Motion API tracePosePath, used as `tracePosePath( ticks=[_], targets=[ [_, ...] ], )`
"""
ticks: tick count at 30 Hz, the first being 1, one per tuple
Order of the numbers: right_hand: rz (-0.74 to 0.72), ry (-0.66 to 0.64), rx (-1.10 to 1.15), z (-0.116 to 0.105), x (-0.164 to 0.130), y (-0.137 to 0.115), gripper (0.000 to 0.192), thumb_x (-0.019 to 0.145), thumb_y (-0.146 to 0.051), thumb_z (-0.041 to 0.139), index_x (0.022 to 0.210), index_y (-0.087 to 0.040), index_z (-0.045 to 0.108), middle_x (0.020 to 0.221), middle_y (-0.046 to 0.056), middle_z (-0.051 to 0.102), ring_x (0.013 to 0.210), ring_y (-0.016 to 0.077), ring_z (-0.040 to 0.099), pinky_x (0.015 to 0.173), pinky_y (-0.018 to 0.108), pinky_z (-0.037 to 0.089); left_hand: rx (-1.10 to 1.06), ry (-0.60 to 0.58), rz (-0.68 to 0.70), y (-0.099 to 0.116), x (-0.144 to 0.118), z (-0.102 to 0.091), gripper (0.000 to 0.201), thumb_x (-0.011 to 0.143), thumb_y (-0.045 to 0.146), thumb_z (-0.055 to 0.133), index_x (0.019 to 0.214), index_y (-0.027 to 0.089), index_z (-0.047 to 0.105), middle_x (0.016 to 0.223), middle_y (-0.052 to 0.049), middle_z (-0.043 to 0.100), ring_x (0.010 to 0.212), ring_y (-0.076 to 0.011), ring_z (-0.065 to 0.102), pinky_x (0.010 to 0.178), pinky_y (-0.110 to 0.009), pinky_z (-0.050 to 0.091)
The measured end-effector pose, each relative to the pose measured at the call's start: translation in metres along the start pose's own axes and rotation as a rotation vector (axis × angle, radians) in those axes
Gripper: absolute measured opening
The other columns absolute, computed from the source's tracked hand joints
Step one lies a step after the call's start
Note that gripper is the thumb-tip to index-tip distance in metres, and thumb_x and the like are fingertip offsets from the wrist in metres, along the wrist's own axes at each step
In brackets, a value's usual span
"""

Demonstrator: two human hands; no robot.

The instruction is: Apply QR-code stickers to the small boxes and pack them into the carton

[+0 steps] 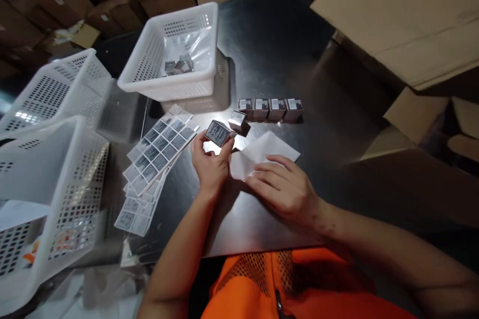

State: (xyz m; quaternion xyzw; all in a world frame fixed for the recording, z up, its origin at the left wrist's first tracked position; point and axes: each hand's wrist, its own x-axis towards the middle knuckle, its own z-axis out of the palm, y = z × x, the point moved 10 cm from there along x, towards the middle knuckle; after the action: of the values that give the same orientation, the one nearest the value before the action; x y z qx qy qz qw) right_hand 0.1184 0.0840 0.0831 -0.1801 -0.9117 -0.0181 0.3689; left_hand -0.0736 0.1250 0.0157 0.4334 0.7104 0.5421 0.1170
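An orange vest (299,284) filled the near edge. The left hand (210,164) pinched a small box (218,133) just above the table (269,50), beside label sheets (159,152); the right hand (286,187) lay with fingers (267,169) spread on white paper (262,154).

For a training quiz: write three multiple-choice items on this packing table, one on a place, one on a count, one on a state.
1. Where do the label sheets lie?
A. left of the hands
B. inside the far basket
C. on the cardboard

2. How many small boxes stand in the row on the table?
A. two
B. four
C. seven

3. What is the left hand doing?
A. resting flat
B. holding a small box
C. gripping a basket

Answers: 1 A, the sheets are fanned beside the left hand. 2 B, four stand side by side. 3 B, fingers close around the box while the right hand rests on white paper.
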Motion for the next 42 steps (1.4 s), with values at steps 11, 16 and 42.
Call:
tracePosePath(
  ticks=[11,16,42],
  targets=[
    [0.009,0.170,0.924,-0.040,0.007,0.021,0.017,0.100,-0.028,0.065,0.088,-0.020,0.075,0.080,0.002,0.074,0.096,0.0180,0.071,0.092,0.034,0.061,-0.483,-0.322,-0.354,-0.005,-0.016,0.040,0.055,0.056,0.010,0.069,0.106,0.024,0.051,0.096,0.005,0.066,0.046,-0.0001,0.040,0.043,-0.016,0.028],
    [0.802,0.335,1.110,-0.020,-0.024,0.108,0.009,0.083,-0.025,0.085,0.086,-0.026,0.076,0.085,-0.002,0.076,0.084,0.0129,0.072,0.082,0.027,0.058,-0.520,-0.633,-0.298,0.007,-0.040,0.064,0.061,0.060,0.009,0.072,0.116,0.027,0.059,0.113,0.000,0.072,0.041,0.0013,0.038,0.038,-0.017,0.029],
    [1.210,0.082,1.229,0.024,-0.045,0.104,0.072,0.068,-0.034,0.092,0.118,-0.028,0.041,0.066,-0.008,0.067,0.101,0.0236,0.074,0.079,0.033,0.061,-0.306,-0.685,-0.049,0.031,-0.053,0.064,0.058,0.064,0.011,0.073,0.120,0.025,0.064,0.112,0.001,0.076,0.041,0.0025,0.036,0.038,-0.015,0.028]
  ],
)
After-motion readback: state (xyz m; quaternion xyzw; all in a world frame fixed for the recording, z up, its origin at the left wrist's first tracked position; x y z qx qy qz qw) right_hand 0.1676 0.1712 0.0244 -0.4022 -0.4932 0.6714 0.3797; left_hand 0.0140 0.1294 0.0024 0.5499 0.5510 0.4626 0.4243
